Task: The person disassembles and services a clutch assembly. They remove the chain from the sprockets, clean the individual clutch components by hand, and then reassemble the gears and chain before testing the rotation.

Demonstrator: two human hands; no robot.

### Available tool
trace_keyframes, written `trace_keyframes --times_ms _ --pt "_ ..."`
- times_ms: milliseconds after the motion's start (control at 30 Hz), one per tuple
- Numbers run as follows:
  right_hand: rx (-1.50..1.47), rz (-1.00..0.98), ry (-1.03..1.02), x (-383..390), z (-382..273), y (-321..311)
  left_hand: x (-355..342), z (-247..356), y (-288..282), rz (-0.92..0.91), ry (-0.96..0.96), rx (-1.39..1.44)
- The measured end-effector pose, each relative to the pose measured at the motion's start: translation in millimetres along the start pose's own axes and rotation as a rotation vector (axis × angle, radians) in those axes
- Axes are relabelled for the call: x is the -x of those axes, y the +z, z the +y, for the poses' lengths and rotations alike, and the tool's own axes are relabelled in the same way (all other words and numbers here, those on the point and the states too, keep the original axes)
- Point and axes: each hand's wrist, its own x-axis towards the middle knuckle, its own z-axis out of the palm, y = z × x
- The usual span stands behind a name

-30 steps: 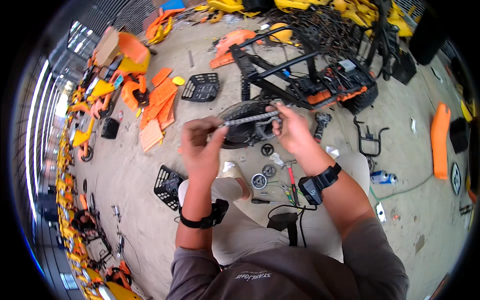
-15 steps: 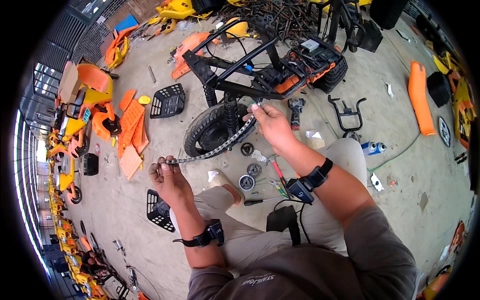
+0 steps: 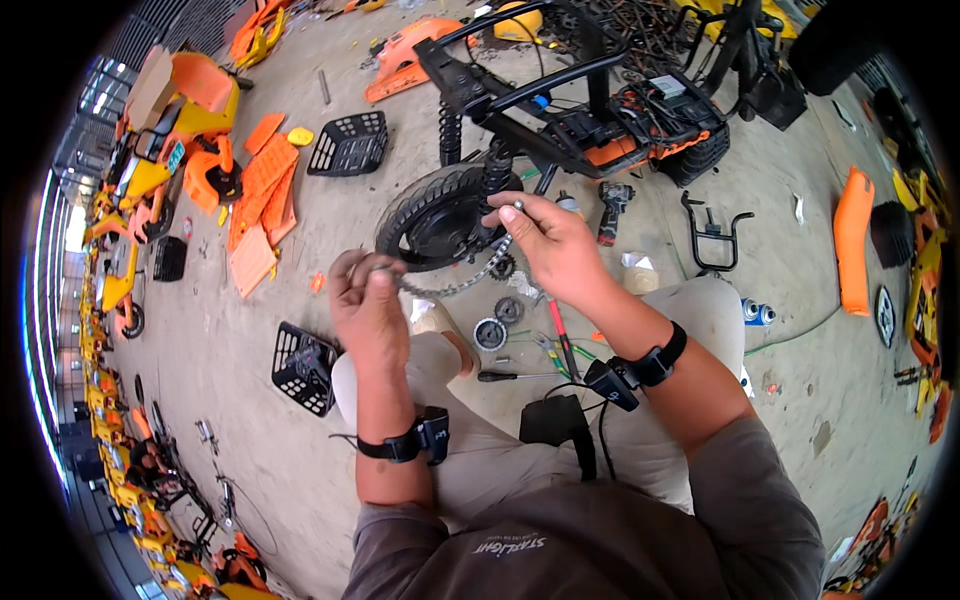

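Observation:
A metal roller chain (image 3: 486, 271) hangs in a slack curve between my hands, blurred along its lower part. My left hand (image 3: 368, 305) pinches one end between thumb and fingers. The other end is gripped by my right hand (image 3: 548, 238), higher and to the right, with the tip showing above the thumb. Just beyond the chain is the wheel (image 3: 430, 225) of a stripped black vehicle frame (image 3: 520, 95). Between my legs and the wheel lie gears (image 3: 490, 334), a red-handled hammer (image 3: 560, 335), green-handled pliers (image 3: 547, 346) and a screwdriver (image 3: 515, 377).
A cordless power tool (image 3: 614, 212) and a black bracket (image 3: 712, 232) lie right of the wheel. Spray cans (image 3: 757, 313) stand by my right knee. Black baskets (image 3: 348, 143) and orange panels (image 3: 268, 205) are on the left. Yellow vehicles (image 3: 120, 280) line the left side.
My left hand has moved up and a little right, and my right hand slightly right. The chain has gone from nearly taut to a deeper sag. The view has shifted too.

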Motion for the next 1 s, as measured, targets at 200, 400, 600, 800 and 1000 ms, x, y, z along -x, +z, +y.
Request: trace_keyframes --times_ms 200,400,600,800,1000 --pt "0.192 -0.080 -0.150 19.4 -5.5 7.8 16.9 -12.6 26.0 -0.176 0.007 -0.171" --pt "0.332 -0.089 -0.403 23.5 -16.5 7.5 23.9 -6.0 45.3 -0.202 0.040 -0.309" --pt "0.442 -0.115 -0.466 27.6 -18.9 4.4 24.5 -4.3 46.8 -0.272 0.173 -0.525" --pt "0.447 -0.131 -0.406 27.4 -17.6 0.5 22.0 -9.6 47.6 -0.359 0.193 -0.486" --pt "0.461 -0.146 -0.409 27.1 -15.9 0.1 26.0 -10.6 43.9 -0.334 -0.007 -0.459"
